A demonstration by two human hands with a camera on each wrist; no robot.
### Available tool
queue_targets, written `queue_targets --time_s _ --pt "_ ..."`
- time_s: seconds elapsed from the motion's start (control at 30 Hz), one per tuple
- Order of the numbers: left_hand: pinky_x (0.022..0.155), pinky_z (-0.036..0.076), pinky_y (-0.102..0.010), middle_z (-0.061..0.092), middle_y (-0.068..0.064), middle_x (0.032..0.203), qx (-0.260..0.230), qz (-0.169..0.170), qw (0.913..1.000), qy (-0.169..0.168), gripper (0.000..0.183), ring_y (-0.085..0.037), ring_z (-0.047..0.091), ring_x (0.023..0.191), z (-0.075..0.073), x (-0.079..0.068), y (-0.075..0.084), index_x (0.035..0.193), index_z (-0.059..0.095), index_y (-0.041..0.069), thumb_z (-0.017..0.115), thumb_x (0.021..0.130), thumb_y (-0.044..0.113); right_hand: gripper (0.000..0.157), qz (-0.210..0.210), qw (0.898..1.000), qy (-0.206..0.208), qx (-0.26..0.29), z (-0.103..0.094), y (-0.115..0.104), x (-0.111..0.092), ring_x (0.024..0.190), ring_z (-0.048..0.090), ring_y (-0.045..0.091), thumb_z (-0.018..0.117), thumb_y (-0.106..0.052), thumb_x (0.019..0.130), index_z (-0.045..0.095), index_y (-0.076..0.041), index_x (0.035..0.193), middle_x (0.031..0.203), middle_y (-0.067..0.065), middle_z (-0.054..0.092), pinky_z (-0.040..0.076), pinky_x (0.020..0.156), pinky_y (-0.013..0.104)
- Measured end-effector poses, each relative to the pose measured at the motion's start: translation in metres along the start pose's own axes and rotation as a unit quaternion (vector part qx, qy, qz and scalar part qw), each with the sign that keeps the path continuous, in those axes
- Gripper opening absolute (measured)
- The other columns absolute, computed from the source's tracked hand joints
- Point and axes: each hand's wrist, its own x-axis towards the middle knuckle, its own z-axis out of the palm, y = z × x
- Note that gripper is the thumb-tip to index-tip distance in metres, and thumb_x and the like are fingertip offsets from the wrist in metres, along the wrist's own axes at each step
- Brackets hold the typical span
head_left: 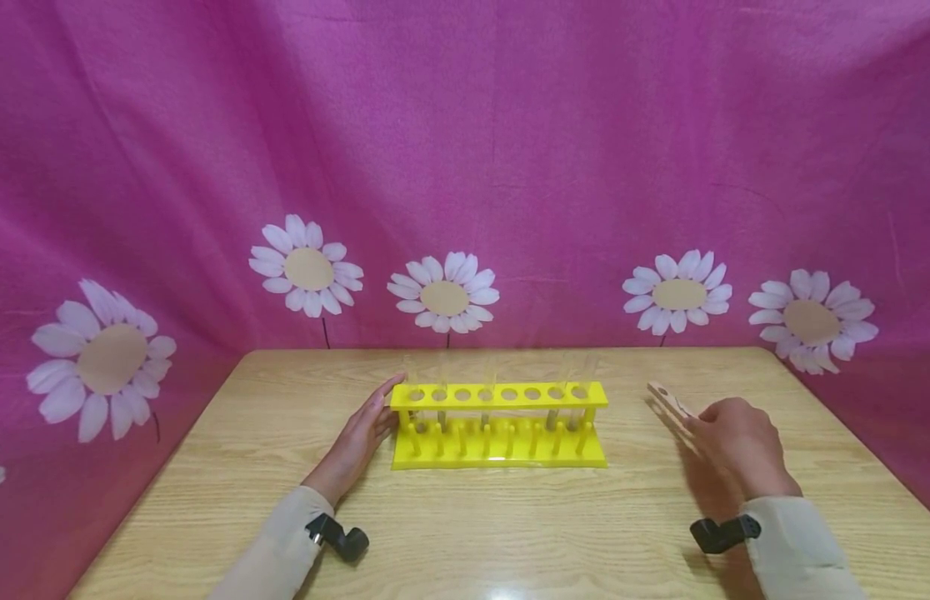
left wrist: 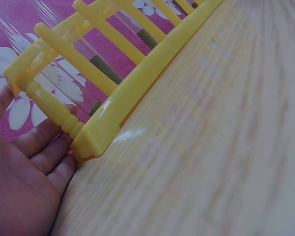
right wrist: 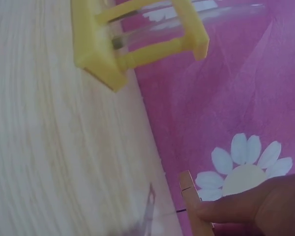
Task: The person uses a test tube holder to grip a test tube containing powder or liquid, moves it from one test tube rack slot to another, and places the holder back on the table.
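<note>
Fingers (left wrist: pixel 51 155) of the left hand (head_left: pixel 356 439) lie extended, not clenched, against the left end of the yellow rack (head_left: pixel 499 393), reaching past its end post (left wrist: pixel 53 108) and touching it. On the opposite side — apart from the rack's right end — the right hand (head_left: pixel 742 442) pinches a wooden clamp (head_left: pixel 666 397), with its thumb (right wrist: pixel 231 207) laid along the wood. The clamp slants away from the person, its far end leaning toward the rack without touching it, and its shadow falls nearby.

The rack stands upright with eight holes in its top plate and a row of pegs (head_left: pixel 487 440) along the front of its base. Five clear test tubes (head_left: pixel 487 382) stand in it: two side by side at its left end, one near its middle, two at its right end. Dark matter sits in the bottoms of the tubes; what it is, I cannot tell.

Under the rack spreads a wood-grain table (head_left: pixel 465 525). Nearer the person than the rack are two pale sleeves (head_left: pixel 798 542), each with a black wrist device (head_left: pixel 723 533). Beyond the rack hangs a magenta cloth (head_left: pixel 495 150) printed with white daisies (head_left: pixel 444 297) — one directly behind the rack, others to both sides of it.
</note>
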Motion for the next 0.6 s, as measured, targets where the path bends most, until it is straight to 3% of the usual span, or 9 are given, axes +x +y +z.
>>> queue_targets --time_s 0.33,0.6 --pt "0.117 0.017 -0.048 0.023 0.000 0.158 0.004 0.001 1.0000 -0.003 0.053 -0.029 0.029 0.141 0.000 0.000 0.000 0.151 0.030 0.031 0.029 0.102 0.052 0.040 -0.007 1.000 0.011 0.018 -0.006 -0.014 -0.002 0.073 0.052 0.027 0.064 -0.030 0.092 0.068 0.008 0.102 0.083 0.014 0.066 0.038 0.055 0.032" --pt "0.117 0.018 -0.049 0.021 0.000 0.158 0.006 0.000 1.0000 0.001 0.052 -0.030 0.028 0.142 0.000 0.000 0.000 0.150 0.032 0.033 0.029 0.102 0.052 0.041 -0.015 0.998 0.010 0.054 -0.012 -0.029 -0.008 0.070 0.060 0.022 0.060 -0.031 0.095 0.065 0.008 0.106 0.075 0.008 0.069 0.040 0.055 0.032"
